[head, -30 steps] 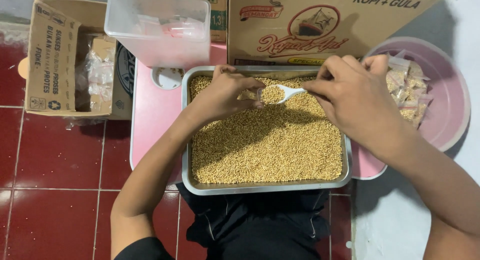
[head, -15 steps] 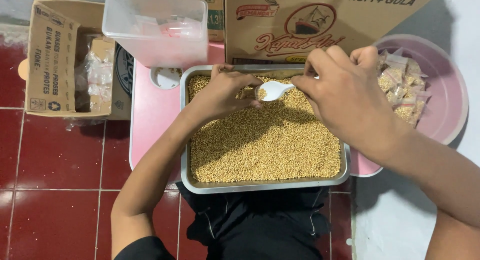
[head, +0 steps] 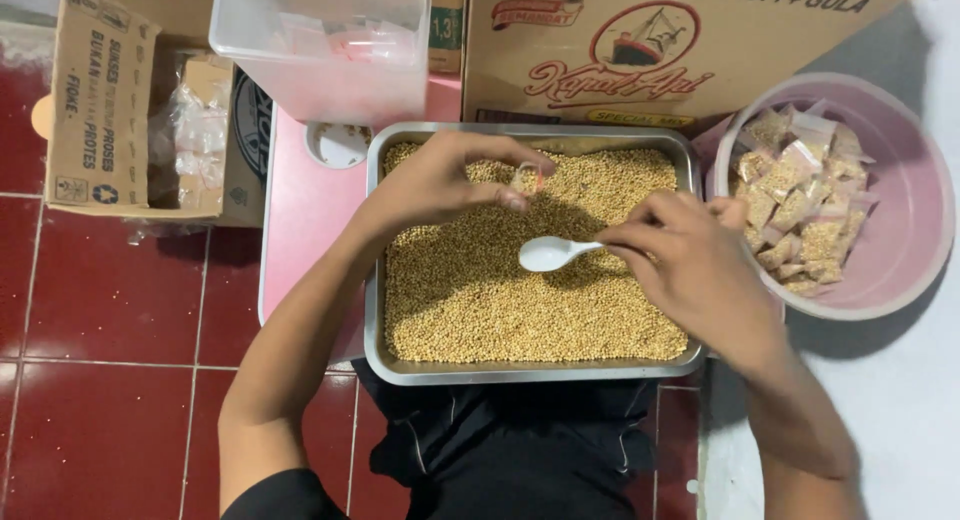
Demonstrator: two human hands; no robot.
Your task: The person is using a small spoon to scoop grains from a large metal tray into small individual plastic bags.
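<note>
A steel tray [head: 372, 280] full of small yellow-brown grains [head: 500, 300] rests on a pink low table [head: 310, 200]. My left hand [head: 440, 180] hovers over the tray's far part, fingers pinched on a small clear plastic bag [head: 527, 177]. My right hand [head: 690, 270] holds a white plastic spoon [head: 550, 252] by its handle. The spoon's bowl is empty and hangs just above the grains near the tray's middle.
A pink basin [head: 900, 250] at the right holds several filled small packets [head: 795, 200]. A clear plastic container [head: 320, 50] stands behind the tray at left. A large cardboard box [head: 650, 50] is at the back, an open carton [head: 110, 110] on the red tiled floor at left.
My right hand has drawn the spoon back towards me and down to the tray's middle, its bowl now empty. My left hand stays at the far side holding the small bag.
</note>
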